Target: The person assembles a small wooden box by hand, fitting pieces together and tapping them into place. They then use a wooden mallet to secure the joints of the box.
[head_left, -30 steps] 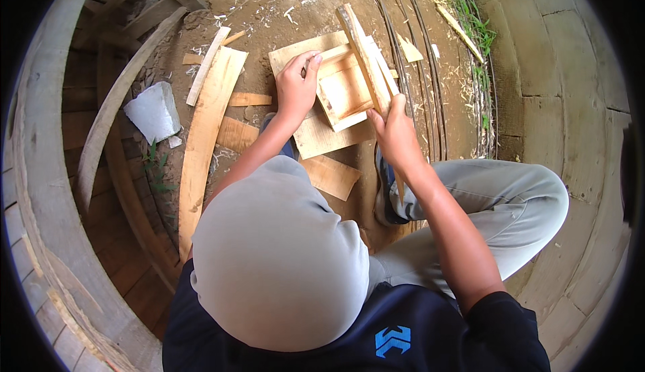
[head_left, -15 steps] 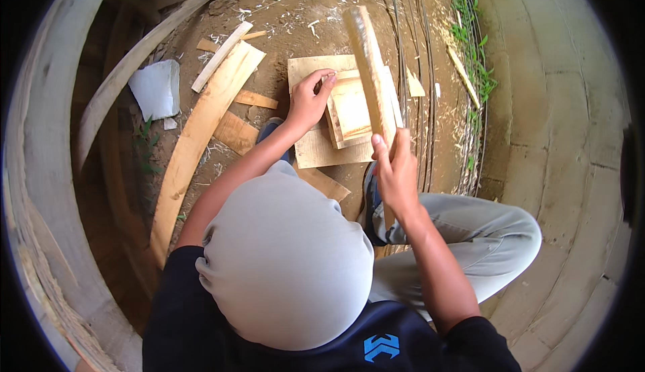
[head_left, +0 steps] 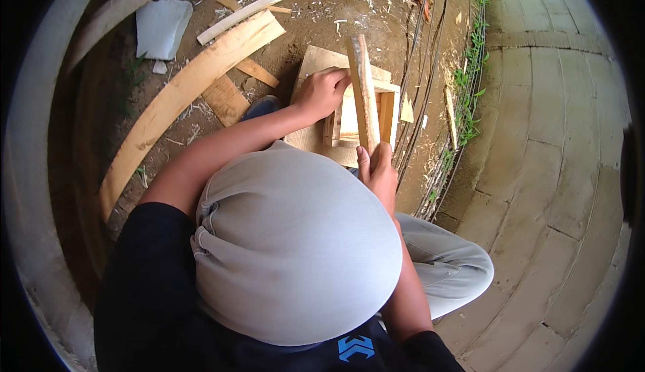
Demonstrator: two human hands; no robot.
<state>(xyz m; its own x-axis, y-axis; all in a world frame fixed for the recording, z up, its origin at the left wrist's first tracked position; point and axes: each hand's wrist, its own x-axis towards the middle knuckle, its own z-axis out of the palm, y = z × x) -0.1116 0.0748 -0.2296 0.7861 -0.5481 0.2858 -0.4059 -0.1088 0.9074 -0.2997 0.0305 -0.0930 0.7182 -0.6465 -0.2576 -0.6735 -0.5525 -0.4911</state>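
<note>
My right hand (head_left: 378, 172) is wrapped round the lower part of a long rough-edged wooden stick (head_left: 364, 93), which stands up over an open wooden box (head_left: 389, 113). At the box's far left edge is my left hand (head_left: 324, 95), its fingers bent and drawn together. What those fingertips pinch, if anything, is too small or hidden to make out. The box is a shallow frame of pale boards, resting on a flat wooden board (head_left: 317, 60) on the ground. The stick covers part of the box's inside and far wall.
Left of the board lie a long curved plank (head_left: 178, 100), a narrow strip (head_left: 238, 19) and a short offcut (head_left: 226, 99). A white block (head_left: 163, 28) sits farther left. Dark rods (head_left: 424, 70) run along the right, beside green plants (head_left: 474, 70) and a paved strip (head_left: 531, 170).
The view has shifted and turned. My right hand and the stick are lower, nearer the box. My left hand has turned over the box's edge, and the box sits at a different angle.
</note>
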